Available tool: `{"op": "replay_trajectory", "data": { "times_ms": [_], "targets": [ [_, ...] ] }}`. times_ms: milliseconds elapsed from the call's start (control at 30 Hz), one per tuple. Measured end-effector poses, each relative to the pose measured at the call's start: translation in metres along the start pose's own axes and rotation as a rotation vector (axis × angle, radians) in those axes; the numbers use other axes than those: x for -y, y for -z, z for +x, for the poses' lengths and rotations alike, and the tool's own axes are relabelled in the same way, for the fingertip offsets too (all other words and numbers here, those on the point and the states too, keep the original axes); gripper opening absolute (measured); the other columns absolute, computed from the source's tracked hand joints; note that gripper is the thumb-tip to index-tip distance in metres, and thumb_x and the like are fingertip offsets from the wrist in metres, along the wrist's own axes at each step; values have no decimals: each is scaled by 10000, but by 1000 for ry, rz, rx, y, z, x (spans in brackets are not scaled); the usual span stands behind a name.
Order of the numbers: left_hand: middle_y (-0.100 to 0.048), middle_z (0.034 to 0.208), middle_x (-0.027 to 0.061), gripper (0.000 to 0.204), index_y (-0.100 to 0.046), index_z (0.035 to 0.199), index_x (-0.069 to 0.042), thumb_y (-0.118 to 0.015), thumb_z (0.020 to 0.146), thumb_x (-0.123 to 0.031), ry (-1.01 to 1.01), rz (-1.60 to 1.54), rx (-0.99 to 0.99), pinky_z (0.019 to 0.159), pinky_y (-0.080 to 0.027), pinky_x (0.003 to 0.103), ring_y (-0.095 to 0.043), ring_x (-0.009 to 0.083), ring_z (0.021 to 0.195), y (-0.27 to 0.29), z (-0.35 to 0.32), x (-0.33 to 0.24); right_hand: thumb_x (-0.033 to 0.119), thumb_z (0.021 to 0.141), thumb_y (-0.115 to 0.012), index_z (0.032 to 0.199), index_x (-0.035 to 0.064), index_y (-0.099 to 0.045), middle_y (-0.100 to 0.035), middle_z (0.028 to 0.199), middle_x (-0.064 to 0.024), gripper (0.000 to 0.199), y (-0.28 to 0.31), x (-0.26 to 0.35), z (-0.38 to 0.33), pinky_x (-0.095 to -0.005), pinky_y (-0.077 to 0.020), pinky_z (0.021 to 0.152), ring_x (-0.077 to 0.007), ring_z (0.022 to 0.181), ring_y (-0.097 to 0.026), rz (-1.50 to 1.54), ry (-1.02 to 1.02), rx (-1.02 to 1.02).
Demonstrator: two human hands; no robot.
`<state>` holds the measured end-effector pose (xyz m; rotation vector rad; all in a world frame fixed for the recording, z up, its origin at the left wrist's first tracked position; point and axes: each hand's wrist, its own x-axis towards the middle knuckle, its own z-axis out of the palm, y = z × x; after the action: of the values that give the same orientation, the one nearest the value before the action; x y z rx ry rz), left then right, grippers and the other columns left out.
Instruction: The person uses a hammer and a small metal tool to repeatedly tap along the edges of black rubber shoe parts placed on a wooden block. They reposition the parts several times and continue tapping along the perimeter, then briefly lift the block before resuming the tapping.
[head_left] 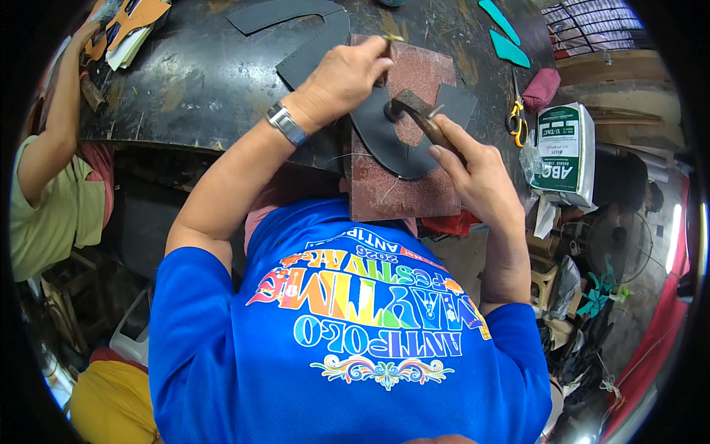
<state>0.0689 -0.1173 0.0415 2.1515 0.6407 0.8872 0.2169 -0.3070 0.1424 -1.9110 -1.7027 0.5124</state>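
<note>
My right hand [481,166] is wrapped round the wooden handle of a hammer [408,103], whose dark head is over a black leather piece [381,140]. That piece is curved like a shoe upper and lies on a worn reddish-brown board [421,70] that juts past the table edge toward me. My left hand [344,78], with a watch [286,123] on its wrist, is closed beyond the hammer, above the leather. At its fingertips is a small brass-coloured piece [393,38] whose kind I cannot make out. A loose thread trails over the board's near part.
The dark table [196,89] holds another black leather cutout [285,16], teal pieces [509,48], yellow-handled scissors [517,122], a maroon pouch [541,89] and a green-white box [566,155] at the right. Another person's arm [63,111] reaches toward orange pieces [137,21] at the far left.
</note>
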Motion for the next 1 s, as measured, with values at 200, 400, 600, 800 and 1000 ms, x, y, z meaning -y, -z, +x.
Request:
{"op": "replay_trajectory", "data": {
  "times_ms": [200,400,600,800,1000],
  "targets": [
    [-707,914,213,211,-620,1067,-20,-615,962,-203,-43,-172,31,749,-549,403,-705,371,859,5,-6,9,130,991,-644,1459,39,-492,-505,738,58,501,12,-7,-15,-153,-331,496,9,588,-407,500,-140,-248],
    [-716,906,122,183,-627,1073,-10,-652,956,-148,-75,-143,24,779,-546,319,-705,199,837,5,-10,6,129,989,-648,1452,37,-500,-521,740,67,494,3,-15,-14,-177,-348,489,-8,583,-432,549,-202,-184],
    [-718,944,134,190,-634,1092,-11,-644,965,-152,-34,-120,55,804,-541,322,-699,210,867,7,-7,7,116,981,-653,1418,30,-539,-550,777,58,460,1,-19,-14,-188,-361,521,-14,619,-452,526,-182,-196],
    [-717,964,143,198,-635,1103,-19,-642,959,-154,-38,-72,81,814,-535,335,-701,259,878,8,-6,5,131,1000,-621,1464,7,-470,-514,709,44,504,-4,-28,-13,-173,-324,454,-7,534,-425,462,-147,-158],
    [-704,965,176,182,-620,1092,-19,-630,953,-137,-106,-22,111,784,-539,374,-693,343,891,10,-3,1,111,988,-633,1457,38,-494,-536,751,41,494,-5,-16,-10,-180,-346,470,-15,558,-439,499,-147,-162]
  ]
}}
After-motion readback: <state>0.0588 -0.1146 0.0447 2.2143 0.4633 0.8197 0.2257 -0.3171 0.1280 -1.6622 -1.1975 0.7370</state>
